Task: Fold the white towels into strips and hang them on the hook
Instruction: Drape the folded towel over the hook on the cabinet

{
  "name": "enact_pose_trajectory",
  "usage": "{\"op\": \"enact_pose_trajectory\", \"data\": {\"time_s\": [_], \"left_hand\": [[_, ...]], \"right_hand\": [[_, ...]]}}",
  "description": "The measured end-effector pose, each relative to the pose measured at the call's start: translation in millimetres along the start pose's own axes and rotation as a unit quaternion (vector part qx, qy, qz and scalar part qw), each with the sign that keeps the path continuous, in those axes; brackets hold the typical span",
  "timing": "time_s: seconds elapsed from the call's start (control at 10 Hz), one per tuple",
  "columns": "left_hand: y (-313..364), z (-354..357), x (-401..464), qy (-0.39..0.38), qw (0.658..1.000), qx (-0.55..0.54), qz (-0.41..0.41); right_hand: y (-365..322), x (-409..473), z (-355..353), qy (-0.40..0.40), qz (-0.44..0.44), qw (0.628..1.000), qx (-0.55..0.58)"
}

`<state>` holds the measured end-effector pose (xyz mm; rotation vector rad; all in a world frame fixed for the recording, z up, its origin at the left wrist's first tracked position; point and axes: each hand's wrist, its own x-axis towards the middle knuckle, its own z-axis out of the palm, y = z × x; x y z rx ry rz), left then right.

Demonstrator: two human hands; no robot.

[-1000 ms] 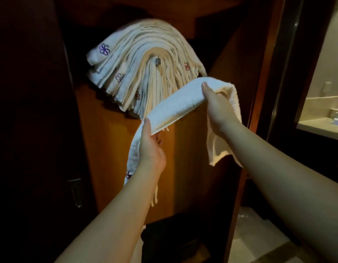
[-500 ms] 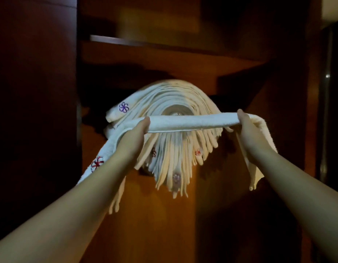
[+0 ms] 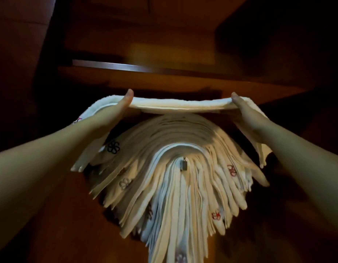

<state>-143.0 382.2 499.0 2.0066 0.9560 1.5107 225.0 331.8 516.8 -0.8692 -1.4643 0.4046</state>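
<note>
While hands grip strip towel (image 3: 180,105), shelf edge (image 3: 145,68) close above.

no readable text, only embroidered emblems (image 3: 113,147)

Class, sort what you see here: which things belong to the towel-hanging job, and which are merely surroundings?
Part of the job:
- folded towel strip, held at each end
- left hand
- right hand
- hung towels
- metal hook

Just surroundings:
- wooden shelf
- wooden back panel
</note>
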Motion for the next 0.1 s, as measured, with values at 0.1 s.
{"op": "enact_pose_trajectory", "data": {"time_s": [0.1], "left_hand": [[-12.5,9.0,27.0,0.001,1.0,-0.026,0.012]], "right_hand": [[8.4,25.4,2.7,-0.044,-0.005,0.996,-0.076]]}}
